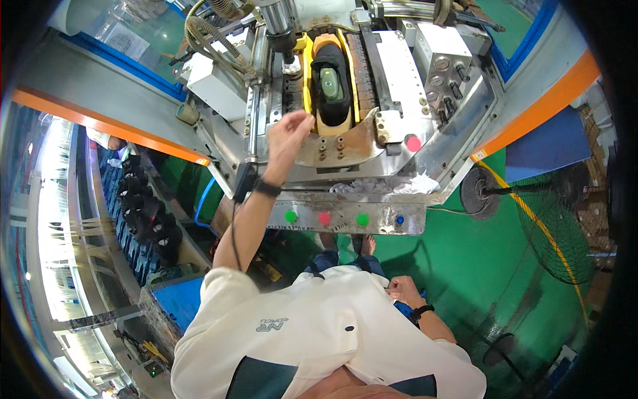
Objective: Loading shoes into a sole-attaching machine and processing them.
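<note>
A black shoe upper [334, 110], stretched over a yellow-tan last [333, 130], sits lengthwise in the machine between two yellow side plates [306, 73]. A glossy green oval piece [330, 84] shows in its opening. My left hand [288, 139] reaches up to the near end of the left yellow plate, just left of the shoe. Its fingers are curled together, and whatever they may hold is hidden. Down by my waist on the right, my right hand [404, 291] is closed with bent fingers beside something blue; its grip cannot be made out.
Below the shoe is a rusty curved metal plate [339, 149], then a panel [345, 213] with coloured buttons. A metal cylinder [276, 23] hangs at the upper left. Gauges and knobs [444, 83] stand right. Black shoe parts [143, 206] line a rack at left; a wire-cage fan [555, 229] stands right.
</note>
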Available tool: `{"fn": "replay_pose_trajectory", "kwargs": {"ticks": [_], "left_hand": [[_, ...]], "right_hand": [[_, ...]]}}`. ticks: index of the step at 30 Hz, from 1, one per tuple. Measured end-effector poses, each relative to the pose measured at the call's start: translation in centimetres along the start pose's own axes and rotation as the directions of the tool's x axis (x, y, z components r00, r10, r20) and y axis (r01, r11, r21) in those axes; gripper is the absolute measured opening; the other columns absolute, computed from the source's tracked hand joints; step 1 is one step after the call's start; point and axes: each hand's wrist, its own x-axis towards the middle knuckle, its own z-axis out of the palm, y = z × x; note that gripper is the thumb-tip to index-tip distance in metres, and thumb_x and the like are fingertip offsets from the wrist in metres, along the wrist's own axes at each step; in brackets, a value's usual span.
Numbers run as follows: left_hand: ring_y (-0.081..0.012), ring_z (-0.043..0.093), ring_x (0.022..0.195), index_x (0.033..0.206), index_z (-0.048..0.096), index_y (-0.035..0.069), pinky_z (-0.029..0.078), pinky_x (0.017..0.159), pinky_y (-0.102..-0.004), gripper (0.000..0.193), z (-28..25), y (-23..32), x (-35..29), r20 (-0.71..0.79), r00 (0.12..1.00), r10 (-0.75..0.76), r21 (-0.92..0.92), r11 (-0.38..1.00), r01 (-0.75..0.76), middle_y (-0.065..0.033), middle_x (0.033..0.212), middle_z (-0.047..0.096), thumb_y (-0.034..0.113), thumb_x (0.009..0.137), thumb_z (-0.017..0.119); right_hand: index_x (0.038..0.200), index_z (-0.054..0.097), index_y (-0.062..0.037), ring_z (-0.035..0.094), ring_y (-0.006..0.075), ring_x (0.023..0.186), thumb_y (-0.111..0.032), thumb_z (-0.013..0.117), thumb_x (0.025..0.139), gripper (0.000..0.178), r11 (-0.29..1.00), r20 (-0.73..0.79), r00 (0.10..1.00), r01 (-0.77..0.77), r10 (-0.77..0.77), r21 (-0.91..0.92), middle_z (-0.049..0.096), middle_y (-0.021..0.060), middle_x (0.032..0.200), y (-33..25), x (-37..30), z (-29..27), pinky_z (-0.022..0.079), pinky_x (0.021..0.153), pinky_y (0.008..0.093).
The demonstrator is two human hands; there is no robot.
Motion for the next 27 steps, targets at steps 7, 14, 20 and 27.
{"fn": "replay_pose_trajectory", "kwargs": {"ticks": [7,14,20,27], "left_hand": [[-0.0429,0.065,0.109,0.132,0.053,-0.005,0.051,0.095,-0.046,0.084,1.9,-5.5,11.3,-0.142,0.972,0.186,0.602,0.796,-0.064,-0.0285,0.116,0.067,0.048,0.073,0.083],[-0.0437,0.068,0.1,0.123,0.056,0.001,0.054,0.088,-0.048,0.068,1.0,-4.5,14.3,-0.244,0.968,0.052,0.597,0.795,0.108,-0.0275,0.11,0.069,0.032,0.066,0.079],[-0.0304,0.074,0.086,0.107,0.07,-0.003,0.058,0.077,-0.0378,0.039,-5.9,-7.2,17.0,-0.134,0.99,-0.034,-0.316,0.949,-0.01,-0.0166,0.098,0.074,0.013,0.073,0.081],[-0.0247,0.07,0.09,0.106,0.067,0.0,0.059,0.081,-0.0406,0.026,-7.9,-5.9,8.1,0.025,0.918,-0.396,-0.656,0.687,0.314,-0.0104,0.101,0.07,0.008,0.082,0.074]], "right_hand": [[0.085,0.07,-0.0008,0.064,0.0116,0.066,-0.007,0.069,0.087,0.006,0.794,0.297,0.878,-0.469,0.375,0.386,0.069,0.0047,0.08,-8.5,-1.1,-1.6,0.053,0.058,0.026],[0.105,0.069,-0.0002,0.066,0.0091,0.086,-0.005,0.075,0.088,0.019,0.693,0.094,0.876,-0.437,0.474,0.574,0.073,0.0054,0.096,-3.4,-5.1,7.4,0.053,0.076,0.0232],[0.097,0.071,0.0004,0.066,0.0089,0.079,-0.012,0.076,0.088,0.016,0.623,-0.127,0.767,-0.401,0.629,0.671,0.073,0.0048,0.087,-1.6,-5.8,12.6,0.054,0.072,0.0234],[0.094,0.071,-0.0011,0.062,0.0091,0.063,-0.007,0.075,0.083,0.013,0.53,-0.051,0.719,-0.461,0.694,0.712,0.07,0.004,0.075,-12.3,-1.8,6.1,0.049,0.057,0.0238]]}}
